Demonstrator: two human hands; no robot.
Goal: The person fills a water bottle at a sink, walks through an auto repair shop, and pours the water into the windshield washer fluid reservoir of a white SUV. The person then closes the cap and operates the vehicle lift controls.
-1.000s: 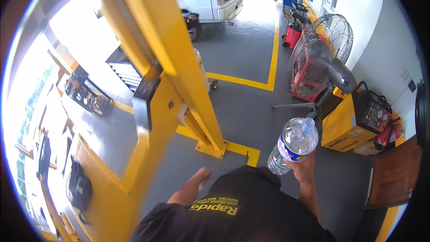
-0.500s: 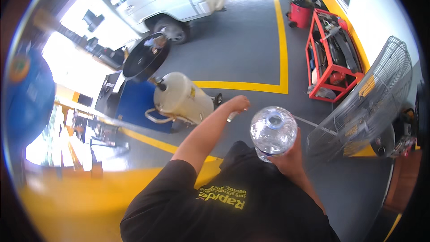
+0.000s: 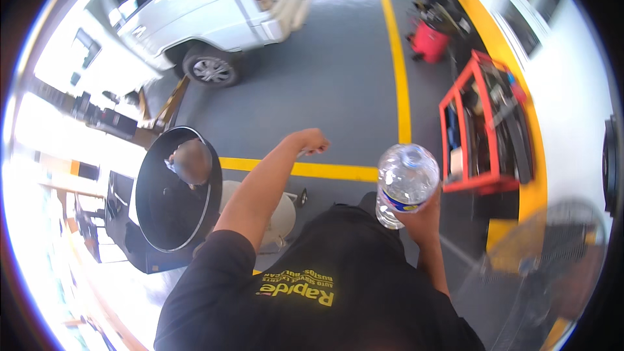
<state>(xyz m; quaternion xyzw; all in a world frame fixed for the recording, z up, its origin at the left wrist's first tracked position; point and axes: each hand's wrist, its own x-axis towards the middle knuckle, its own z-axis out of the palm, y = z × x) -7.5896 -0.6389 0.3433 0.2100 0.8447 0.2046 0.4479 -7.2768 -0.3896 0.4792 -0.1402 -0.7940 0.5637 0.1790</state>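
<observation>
My right hand (image 3: pixel 422 216) grips the side of a large clear plastic bottle (image 3: pixel 409 182) with a blue and yellow label. Its mouth points up and away from me, and no cap shows on it. Clear liquid seems to be inside, though the level is hard to make out. Held out ahead of my body, my left hand (image 3: pixel 313 142) is closed, with a bit of something whitish showing under the fingers. What that is cannot be told. The two hands are apart.
A wide black round pan (image 3: pixel 149 201) stands at left beside a cream tank (image 3: pixel 281 221), partly behind my left arm. Ahead is a white vehicle (image 3: pixel 214 19). On the right are a red tool cart (image 3: pixel 478 123), a red bin (image 3: pixel 429 42) and a wire-caged fan (image 3: pixel 552 266).
The view has shifted forward and turned, bringing the black pan and vehicle nearer. The bottle has tilted so its label now shows. Both hands keep their closed grips.
</observation>
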